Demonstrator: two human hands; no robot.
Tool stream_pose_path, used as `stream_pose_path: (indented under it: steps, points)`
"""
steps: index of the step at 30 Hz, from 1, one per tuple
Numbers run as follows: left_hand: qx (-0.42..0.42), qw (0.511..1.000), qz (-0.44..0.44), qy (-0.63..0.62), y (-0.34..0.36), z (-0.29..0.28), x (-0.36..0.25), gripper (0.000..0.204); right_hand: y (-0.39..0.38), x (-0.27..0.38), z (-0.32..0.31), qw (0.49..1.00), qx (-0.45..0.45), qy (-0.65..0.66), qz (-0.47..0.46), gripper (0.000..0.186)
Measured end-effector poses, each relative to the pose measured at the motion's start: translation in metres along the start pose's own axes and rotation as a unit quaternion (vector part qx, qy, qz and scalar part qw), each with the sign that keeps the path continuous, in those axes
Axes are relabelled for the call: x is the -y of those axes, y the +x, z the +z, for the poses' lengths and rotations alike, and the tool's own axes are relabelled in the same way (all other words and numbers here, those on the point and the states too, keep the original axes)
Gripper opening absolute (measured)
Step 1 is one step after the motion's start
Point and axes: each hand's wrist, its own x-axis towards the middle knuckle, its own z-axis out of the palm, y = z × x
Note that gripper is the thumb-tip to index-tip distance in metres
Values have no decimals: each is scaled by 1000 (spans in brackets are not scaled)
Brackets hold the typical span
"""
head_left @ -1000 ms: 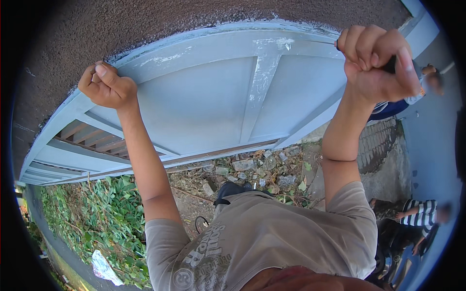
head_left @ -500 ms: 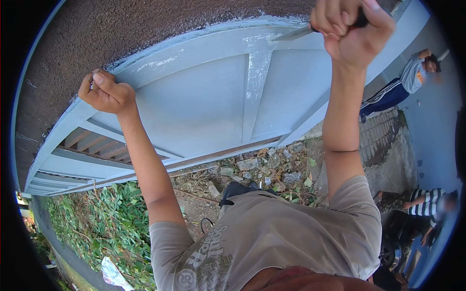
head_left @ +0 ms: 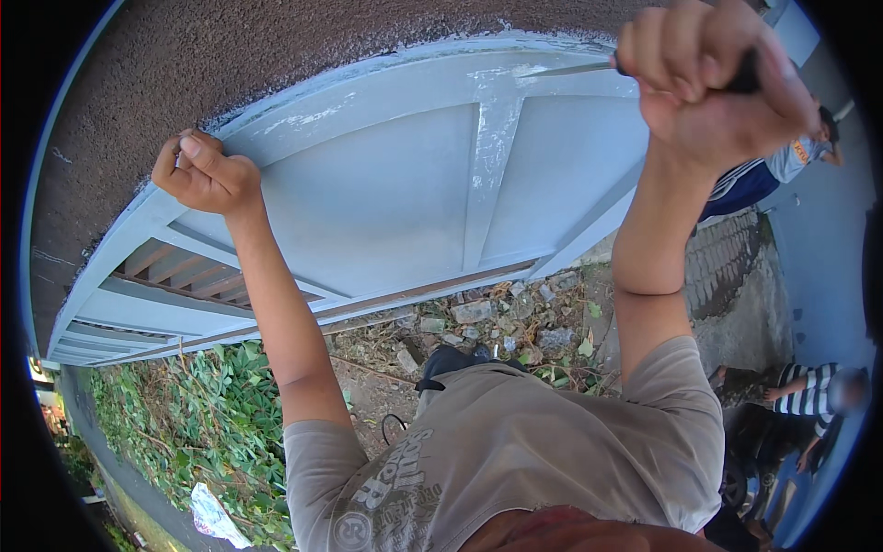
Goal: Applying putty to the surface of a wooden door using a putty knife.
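My left hand [head_left: 204,173] is curled closed at the top edge of a pale blue-grey panelled frame [head_left: 368,202], just below rough brown render [head_left: 368,28]. In my right hand [head_left: 699,101], raised at upper right, is a tool with a black handle [head_left: 745,75] and a thin metal blade [head_left: 575,70]. The blade's tip meets the frame's top rail, where pale scuffed patches [head_left: 497,120] show on the paint. My fingers partly hide the handle, and their tips are slightly blurred.
Leafy plants [head_left: 175,423], a white crumpled sheet [head_left: 216,515] and rubble [head_left: 478,313] lie below. At right are a person in grey top and dark trousers [head_left: 782,166], another in striped shirt [head_left: 800,396], and a blue wall [head_left: 828,276]. A slatted opening [head_left: 184,276] is at left.
My right hand with the blade moved up and left, then back rightward and slightly down. My left hand stayed on the edge. The person in grey is now more hidden behind my hand.
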Motion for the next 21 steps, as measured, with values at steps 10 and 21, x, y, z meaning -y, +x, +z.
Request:
stream_pose_path:
  steps: [10,21]
  points:
    - [1,1000,0,0,-3,-6,0,12,-150,-15,27,930,-66,9,361,19]
    - [-5,998,-8,55,-3,-13,7,18,-366,64,31,716,-283,-174,614,42]
